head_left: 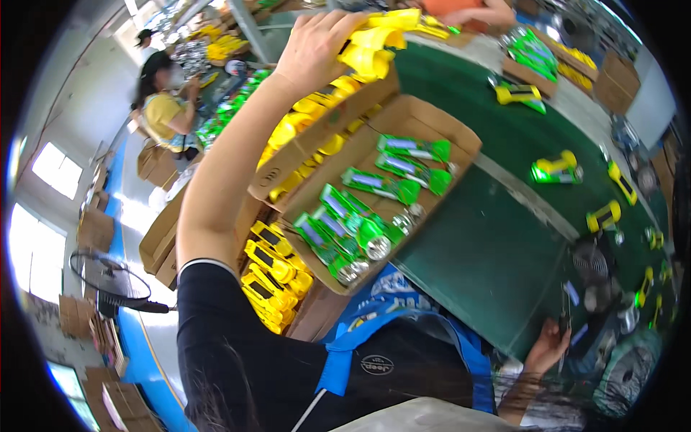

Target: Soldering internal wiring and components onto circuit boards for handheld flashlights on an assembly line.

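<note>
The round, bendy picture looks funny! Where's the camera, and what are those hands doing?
There's no robot, just a person working bare-handed. A wide fisheye camera worn on their head looks down, so straight edges look bent. The left hand, stretched out at the top, holds yellow pieces. The right hand, low on the right, is at a thin dark thing, too blurry to name. Between them, a cardboard box holds green-and-silver pieces. Other yellow-and-green pieces lie on the green surface.
</note>
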Demonstrator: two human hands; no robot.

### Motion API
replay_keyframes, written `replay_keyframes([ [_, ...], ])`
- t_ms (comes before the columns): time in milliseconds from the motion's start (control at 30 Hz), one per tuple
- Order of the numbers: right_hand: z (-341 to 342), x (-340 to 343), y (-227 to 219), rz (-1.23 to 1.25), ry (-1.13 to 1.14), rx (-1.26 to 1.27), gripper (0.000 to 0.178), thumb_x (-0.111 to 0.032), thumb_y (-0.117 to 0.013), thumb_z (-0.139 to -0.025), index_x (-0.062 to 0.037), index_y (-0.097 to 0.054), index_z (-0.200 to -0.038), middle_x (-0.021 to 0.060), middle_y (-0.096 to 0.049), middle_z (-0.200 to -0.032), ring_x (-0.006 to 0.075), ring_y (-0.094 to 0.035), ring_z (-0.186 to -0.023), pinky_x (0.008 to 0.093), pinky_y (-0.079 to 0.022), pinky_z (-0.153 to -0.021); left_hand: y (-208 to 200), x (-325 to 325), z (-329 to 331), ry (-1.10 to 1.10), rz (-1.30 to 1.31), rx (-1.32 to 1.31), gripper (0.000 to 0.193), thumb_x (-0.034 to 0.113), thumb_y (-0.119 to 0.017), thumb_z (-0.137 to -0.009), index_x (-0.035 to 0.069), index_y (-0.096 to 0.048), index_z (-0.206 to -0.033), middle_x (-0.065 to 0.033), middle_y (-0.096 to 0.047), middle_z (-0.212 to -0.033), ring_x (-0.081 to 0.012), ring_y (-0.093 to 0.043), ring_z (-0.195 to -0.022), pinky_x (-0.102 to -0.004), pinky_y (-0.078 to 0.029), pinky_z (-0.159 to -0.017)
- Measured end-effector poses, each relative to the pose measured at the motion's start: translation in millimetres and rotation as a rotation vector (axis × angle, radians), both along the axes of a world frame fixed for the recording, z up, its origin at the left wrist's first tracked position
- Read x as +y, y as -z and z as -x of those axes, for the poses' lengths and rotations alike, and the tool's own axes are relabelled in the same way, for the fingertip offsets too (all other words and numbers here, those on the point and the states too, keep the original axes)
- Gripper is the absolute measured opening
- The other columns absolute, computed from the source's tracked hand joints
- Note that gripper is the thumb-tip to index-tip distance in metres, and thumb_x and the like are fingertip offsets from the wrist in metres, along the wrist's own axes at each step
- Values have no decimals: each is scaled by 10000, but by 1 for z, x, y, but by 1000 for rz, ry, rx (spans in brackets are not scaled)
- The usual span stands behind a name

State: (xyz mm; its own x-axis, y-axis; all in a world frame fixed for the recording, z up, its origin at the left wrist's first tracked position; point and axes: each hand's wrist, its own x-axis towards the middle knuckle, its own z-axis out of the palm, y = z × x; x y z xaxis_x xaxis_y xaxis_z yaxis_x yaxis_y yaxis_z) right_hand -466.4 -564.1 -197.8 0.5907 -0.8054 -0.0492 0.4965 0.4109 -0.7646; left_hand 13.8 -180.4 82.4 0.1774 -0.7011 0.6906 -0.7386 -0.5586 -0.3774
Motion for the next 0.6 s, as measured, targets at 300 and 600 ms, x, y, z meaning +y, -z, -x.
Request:
replay_keyframes([
  [300,-11,-4,-19,63,40,-117,251,-282,-516,-942,-60,-535,-1058,31,-505,-768,154,-494,-759,367,-415,-895,135,-238,151,382,-711,650,500,207,-717,-715,116,-510,-1161,-98,-636,-960,-299,-622,-912,-428,-445,-794],
  [600,7,-12,-20,92,57,-53,301,-309,-509,-935,-16,-496,-1002,67,-525,-744,166,-489,-715,375,-416,-873,226,-277,182,264,-166,587,934,479,-776,-648,157,-333,-1405,-153,-438,-1313,-354,-389,-1239,-543,-257,-1036],
])
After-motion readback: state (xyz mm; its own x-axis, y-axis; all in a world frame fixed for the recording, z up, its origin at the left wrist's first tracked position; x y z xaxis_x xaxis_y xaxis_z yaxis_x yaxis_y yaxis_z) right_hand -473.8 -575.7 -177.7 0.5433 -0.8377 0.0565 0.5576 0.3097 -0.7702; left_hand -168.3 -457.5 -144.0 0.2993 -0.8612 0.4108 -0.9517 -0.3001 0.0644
